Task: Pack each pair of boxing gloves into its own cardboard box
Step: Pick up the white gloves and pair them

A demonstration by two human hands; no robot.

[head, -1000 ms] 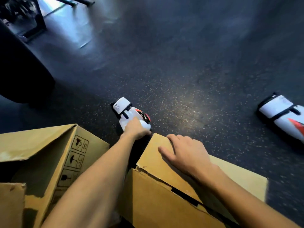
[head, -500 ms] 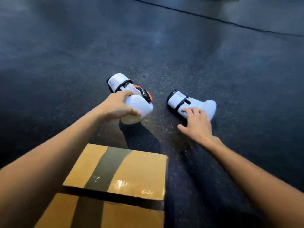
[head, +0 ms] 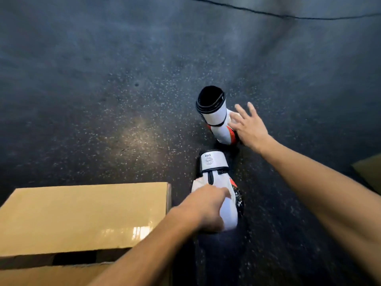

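My left hand [head: 208, 209] grips a white boxing glove [head: 218, 178] with black and red trim, held just right of a cardboard box [head: 82, 215] whose flaps lie almost closed. A second white glove [head: 215, 116] stands on the dark floor farther away, its black cuff opening facing up. My right hand [head: 247, 125] has its fingers spread and touches the right side of that second glove.
The floor [head: 103, 100] is dark speckled rubber. A corner of another cardboard box [head: 369, 172] shows at the right edge. A thin black cable [head: 268, 13] runs across the floor at the top.
My left hand has brought its glove closer and to the right of the box. The second glove now stands cuff-up, and my right hand has moved to its right side.
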